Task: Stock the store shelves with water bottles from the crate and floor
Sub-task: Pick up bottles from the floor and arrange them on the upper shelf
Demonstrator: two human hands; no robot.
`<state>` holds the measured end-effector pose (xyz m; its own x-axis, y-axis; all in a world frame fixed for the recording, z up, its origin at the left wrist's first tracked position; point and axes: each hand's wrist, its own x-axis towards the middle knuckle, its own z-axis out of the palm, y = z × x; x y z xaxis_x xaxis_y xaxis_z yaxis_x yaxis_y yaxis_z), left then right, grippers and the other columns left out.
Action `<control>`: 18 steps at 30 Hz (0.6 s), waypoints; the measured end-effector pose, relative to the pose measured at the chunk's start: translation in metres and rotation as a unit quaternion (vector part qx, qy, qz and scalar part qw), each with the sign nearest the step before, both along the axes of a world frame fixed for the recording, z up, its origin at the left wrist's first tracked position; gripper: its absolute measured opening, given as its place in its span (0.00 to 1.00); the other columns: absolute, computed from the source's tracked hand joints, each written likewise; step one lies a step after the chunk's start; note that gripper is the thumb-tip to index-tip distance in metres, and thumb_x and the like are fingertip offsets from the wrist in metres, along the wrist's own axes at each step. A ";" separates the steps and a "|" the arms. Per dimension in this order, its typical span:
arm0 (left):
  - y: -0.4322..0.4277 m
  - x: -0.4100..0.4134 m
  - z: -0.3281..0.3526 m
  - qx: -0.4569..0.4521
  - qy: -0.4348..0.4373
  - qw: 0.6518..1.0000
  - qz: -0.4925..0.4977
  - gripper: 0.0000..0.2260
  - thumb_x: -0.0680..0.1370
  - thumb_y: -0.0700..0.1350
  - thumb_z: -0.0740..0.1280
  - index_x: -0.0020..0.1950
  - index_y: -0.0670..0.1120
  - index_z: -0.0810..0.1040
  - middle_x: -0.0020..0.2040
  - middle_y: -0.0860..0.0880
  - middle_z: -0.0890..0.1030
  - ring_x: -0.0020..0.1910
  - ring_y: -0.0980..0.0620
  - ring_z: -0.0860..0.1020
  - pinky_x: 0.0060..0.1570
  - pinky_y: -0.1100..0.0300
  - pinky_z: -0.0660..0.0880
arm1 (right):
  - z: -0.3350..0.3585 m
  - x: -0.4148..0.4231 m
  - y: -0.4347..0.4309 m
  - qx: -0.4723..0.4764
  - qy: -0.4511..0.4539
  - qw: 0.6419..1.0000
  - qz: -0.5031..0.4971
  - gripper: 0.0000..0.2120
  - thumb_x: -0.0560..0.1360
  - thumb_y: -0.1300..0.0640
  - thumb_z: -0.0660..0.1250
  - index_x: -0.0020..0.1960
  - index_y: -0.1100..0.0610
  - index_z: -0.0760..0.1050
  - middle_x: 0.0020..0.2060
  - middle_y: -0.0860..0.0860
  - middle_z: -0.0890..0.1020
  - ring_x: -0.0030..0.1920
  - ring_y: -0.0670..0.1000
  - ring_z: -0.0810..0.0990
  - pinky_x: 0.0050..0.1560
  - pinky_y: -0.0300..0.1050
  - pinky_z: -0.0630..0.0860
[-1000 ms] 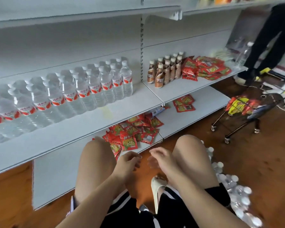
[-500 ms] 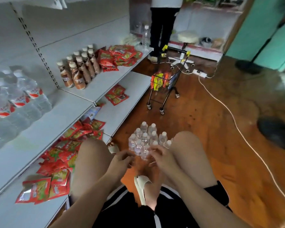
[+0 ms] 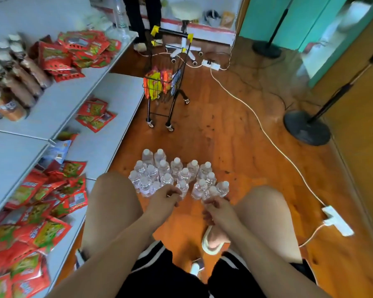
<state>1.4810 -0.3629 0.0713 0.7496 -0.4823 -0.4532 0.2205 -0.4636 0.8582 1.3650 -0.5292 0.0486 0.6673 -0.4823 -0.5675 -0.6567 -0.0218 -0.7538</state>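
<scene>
The floor [image 3: 224, 130] is glossy orange-brown wood, scuffed with dark marks. On it, just ahead of the person's bare knees, stands a tight cluster of small clear water bottles [image 3: 177, 168] with white caps, all upright and touching one another.

The left hand [image 3: 163, 200] and the right hand [image 3: 219, 209] hang between the knees, a little apart, each with fingers loosely curled and nothing in its grasp. Both are just beside the nearest caps; whether a fingertip touches one cannot be told. A pale slipper [image 3: 211, 244] shows under the right wrist.

Along the left side run white store shelves. The lower shelf [image 3: 116, 117] carries heaps of red snack packets [image 3: 41, 211]. The upper shelf [image 3: 58, 102] holds a row of brown drink bottles [image 3: 15, 82] and, beside them, more red packets [image 3: 73, 52].

Farther back, near the end of the shelves, a small black wire shopping cart [image 3: 166, 89] stands on the floor with bright packets inside. A white extension cord [image 3: 256, 121] snakes across the boards to a power strip [image 3: 337, 220] at the right. Two black round stand bases [image 3: 307, 130] sit near the right wall. Behind lie teal panels [image 3: 263, 16], a white wheeled stool [image 3: 184, 9] and another person's dark-trousered legs [image 3: 142, 18] – blurred at the top edge.
</scene>
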 end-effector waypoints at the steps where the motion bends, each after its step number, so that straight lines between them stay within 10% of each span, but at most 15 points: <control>1: -0.009 0.005 -0.001 0.004 -0.003 1.000 -0.005 0.06 0.82 0.39 0.63 0.51 0.46 0.81 0.48 0.44 0.83 0.43 0.46 0.81 0.46 0.45 0.78 | -0.006 0.003 -0.008 0.001 0.007 1.000 -0.013 0.03 0.81 0.62 0.64 0.52 0.57 0.76 0.37 0.56 0.82 0.35 0.54 0.81 0.41 0.53 0.77; 12: -0.115 0.046 -0.080 0.077 0.068 0.990 -0.096 0.05 0.82 0.39 0.63 0.50 0.43 0.79 0.46 0.45 0.82 0.39 0.51 0.79 0.41 0.58 0.75 | -0.075 0.059 -0.110 -0.166 0.148 0.974 0.042 0.11 0.79 0.60 0.63 0.60 0.62 0.75 0.54 0.62 0.83 0.56 0.62 0.81 0.51 0.49 0.74; 18: -0.157 0.070 -0.142 0.125 0.124 0.973 -0.152 0.07 0.82 0.41 0.63 0.55 0.39 0.79 0.48 0.44 0.82 0.42 0.49 0.79 0.37 0.64 0.74 | -0.150 0.087 -0.166 -0.206 0.258 0.938 0.107 0.26 0.80 0.59 0.63 0.76 0.58 0.61 0.69 0.63 0.67 0.63 0.67 0.75 0.59 0.54 0.74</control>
